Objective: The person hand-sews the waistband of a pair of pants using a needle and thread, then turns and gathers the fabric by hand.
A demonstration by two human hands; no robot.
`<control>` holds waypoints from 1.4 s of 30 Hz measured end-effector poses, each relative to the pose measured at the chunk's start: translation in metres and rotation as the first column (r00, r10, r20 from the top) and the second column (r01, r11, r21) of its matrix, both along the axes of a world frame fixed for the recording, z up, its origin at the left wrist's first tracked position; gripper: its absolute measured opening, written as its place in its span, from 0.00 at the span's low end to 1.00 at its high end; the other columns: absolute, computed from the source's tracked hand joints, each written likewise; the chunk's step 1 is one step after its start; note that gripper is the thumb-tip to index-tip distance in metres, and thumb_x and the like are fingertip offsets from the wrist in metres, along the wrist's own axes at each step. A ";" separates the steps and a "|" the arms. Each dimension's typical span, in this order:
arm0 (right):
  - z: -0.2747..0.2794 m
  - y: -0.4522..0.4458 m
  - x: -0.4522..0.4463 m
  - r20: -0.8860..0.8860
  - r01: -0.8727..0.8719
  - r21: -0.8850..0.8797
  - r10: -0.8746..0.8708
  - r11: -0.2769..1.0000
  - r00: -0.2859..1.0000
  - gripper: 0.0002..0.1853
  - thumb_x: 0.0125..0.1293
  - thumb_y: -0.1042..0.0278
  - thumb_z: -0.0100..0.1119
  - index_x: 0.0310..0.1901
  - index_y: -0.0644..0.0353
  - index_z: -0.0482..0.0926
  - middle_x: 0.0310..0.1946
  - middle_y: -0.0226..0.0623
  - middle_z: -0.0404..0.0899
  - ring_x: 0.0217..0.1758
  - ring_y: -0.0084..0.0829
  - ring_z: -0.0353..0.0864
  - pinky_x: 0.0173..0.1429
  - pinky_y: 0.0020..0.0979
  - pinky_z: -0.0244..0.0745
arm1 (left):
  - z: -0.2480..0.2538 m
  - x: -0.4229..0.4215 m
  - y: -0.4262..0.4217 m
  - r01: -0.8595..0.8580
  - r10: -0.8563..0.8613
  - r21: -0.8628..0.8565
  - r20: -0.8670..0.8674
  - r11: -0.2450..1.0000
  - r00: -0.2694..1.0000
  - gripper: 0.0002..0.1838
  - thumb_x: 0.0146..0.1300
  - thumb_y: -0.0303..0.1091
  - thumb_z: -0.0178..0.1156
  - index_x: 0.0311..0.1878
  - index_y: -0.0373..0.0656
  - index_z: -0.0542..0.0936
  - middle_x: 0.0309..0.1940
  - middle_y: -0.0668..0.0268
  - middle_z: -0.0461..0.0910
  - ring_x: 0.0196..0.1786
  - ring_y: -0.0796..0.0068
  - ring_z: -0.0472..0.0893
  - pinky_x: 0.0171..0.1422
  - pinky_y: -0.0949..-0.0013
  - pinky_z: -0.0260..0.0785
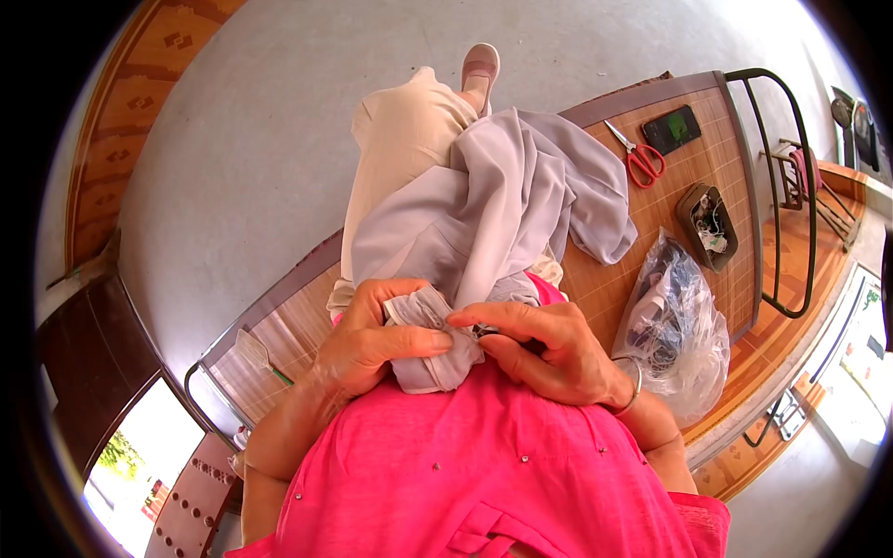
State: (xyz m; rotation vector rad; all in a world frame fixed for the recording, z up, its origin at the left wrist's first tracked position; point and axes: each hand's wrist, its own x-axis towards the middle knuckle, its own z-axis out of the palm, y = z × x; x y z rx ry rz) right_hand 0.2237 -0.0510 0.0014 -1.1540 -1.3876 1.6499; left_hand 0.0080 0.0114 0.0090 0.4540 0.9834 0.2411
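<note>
A grey garment point(521, 177) lies over my lap and my cream trousers, one end gathered up near my chest. My left hand point(377, 339) grips that bunched end, a folded pale section point(433, 367), with the thumb on top. At its right edge is my right hand point(544, 349), index finger and thumb brought close together at the cloth. Whatever is between those fingertips is too small to make out.
Red-handled scissors point(644, 163), a black phone point(672, 129), an open tin point(707, 226) of small items and a clear plastic bag point(672, 330) lie to the right on the bamboo mat point(595, 296). A fly swatter point(253, 352) is at the left. A metal rail point(811, 214) bounds the right end.
</note>
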 end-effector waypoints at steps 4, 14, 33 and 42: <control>-0.007 -0.002 -0.001 -0.046 0.001 -0.019 -0.001 1.000 0.999 0.19 0.65 0.82 0.57 0.58 0.59 0.77 0.30 0.41 0.83 0.30 0.31 0.84 0.36 0.29 0.76 | -0.020 -0.014 -0.005 -0.004 0.006 -0.016 0.120 1.000 0.993 0.15 0.56 0.21 0.66 0.47 0.34 0.80 0.38 0.59 0.85 0.40 0.74 0.85 0.48 0.71 0.78; -0.013 -0.007 -0.009 -0.131 0.060 -0.074 -0.069 0.995 0.989 0.16 0.68 0.82 0.55 0.57 0.60 0.77 0.18 0.27 0.72 0.22 0.14 0.67 0.29 0.21 0.62 | -0.028 -0.024 -0.015 -0.072 0.072 -0.107 -0.002 0.992 0.997 0.32 0.56 0.20 0.67 0.61 0.33 0.62 0.44 0.49 0.81 0.44 0.65 0.85 0.53 0.63 0.78; -0.014 0.001 0.004 -0.202 -0.043 -0.062 0.030 0.997 0.979 0.18 0.64 0.84 0.57 0.56 0.63 0.82 0.27 0.28 0.82 0.27 0.13 0.72 0.32 0.19 0.67 | -0.014 -0.010 -0.014 -0.103 0.097 -0.069 -0.082 0.992 0.992 0.08 0.45 0.21 0.63 0.32 0.37 0.80 0.27 0.68 0.79 0.30 0.81 0.77 0.37 0.76 0.68; -0.020 -0.001 0.000 -0.276 -0.057 -0.152 0.013 0.987 0.961 0.15 0.69 0.80 0.55 0.56 0.59 0.79 0.17 0.27 0.72 0.21 0.14 0.65 0.28 0.22 0.61 | -0.015 -0.011 -0.002 -0.007 0.024 -0.113 0.146 0.994 0.989 0.12 0.52 0.21 0.63 0.42 0.33 0.82 0.33 0.62 0.85 0.36 0.79 0.84 0.45 0.75 0.75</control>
